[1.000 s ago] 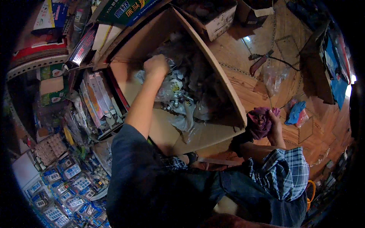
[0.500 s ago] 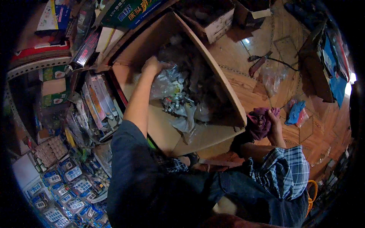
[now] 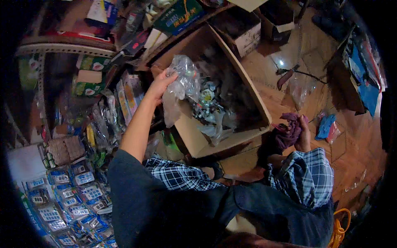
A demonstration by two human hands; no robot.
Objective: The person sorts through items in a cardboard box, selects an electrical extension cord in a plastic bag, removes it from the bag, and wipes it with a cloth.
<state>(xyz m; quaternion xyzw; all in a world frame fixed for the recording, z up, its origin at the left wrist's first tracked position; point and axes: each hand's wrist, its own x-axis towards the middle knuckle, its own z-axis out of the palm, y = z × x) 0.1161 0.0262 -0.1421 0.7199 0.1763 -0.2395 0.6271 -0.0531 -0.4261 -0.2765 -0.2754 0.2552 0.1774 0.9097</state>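
My left hand is closed on a crumpled clear plastic bag, lifted at the left side of a large open cardboard box. Inside the box lie small metallic and coloured parts, more clear plastic, and dark contents too dim to make out. To the right of the box, my right hand grips a bunched purple cloth. Folds of the cloth hide part of those fingers.
Rows of blister-packed goods lie at lower left. Two smaller cardboard boxes stand behind the large one. On the wooden floor are a blue-and-red packet, a clear bag and a dark cord. An orange cable curls at lower right.
My left hand has drawn the plastic bag up and toward the box's left edge. My right hand keeps its hold on the cloth. The whole view has shifted slightly.
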